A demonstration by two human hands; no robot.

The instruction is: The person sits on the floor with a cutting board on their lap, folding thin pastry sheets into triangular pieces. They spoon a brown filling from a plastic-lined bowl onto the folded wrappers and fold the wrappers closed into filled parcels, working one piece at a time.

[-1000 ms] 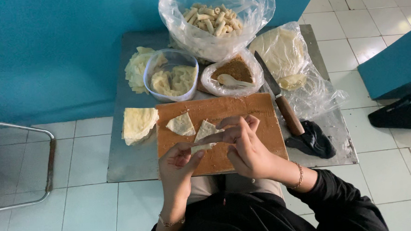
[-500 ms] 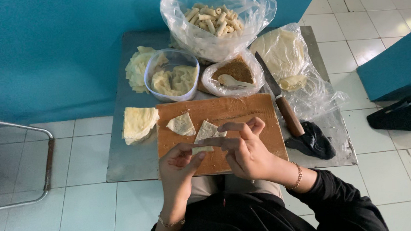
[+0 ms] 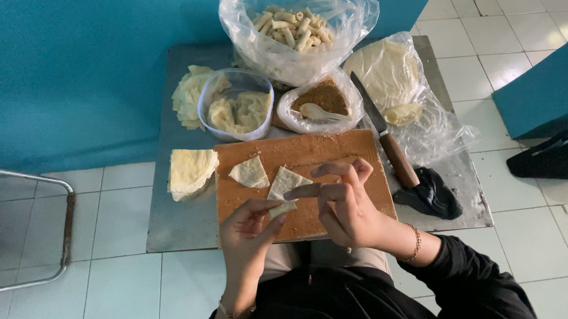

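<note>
I hold a pale triangular wrapper (image 3: 284,189) over the wooden cutting board (image 3: 336,148). My left hand (image 3: 252,228) pinches its lower corner between thumb and fingertips, closed on the dough. My right hand (image 3: 346,205) sits just to the right, its index finger laid across the wrapper's right edge and the other fingers curled loosely above. Whether the right thumb also presses the sheet from underneath I cannot tell, since the fingers hide it. So the wrapper lies between my two hands, its wide end pointing up and away from me toward the middle of the board.

A second folded triangle (image 3: 249,172) rests flat on the board just to the upper left of the one I hold. A stack of round wrappers (image 3: 191,172) lies on the metal table (image 3: 179,218) beside the board's left edge. Behind the board stand a clear bowl of wrappers (image 3: 236,106), a small bag of brown filling with a spoon (image 3: 320,103), and a large bag of finished rolls (image 3: 295,27). A knife (image 3: 388,140) with a brown handle lies along the board's right side, near a dark cloth (image 3: 431,195).
</note>
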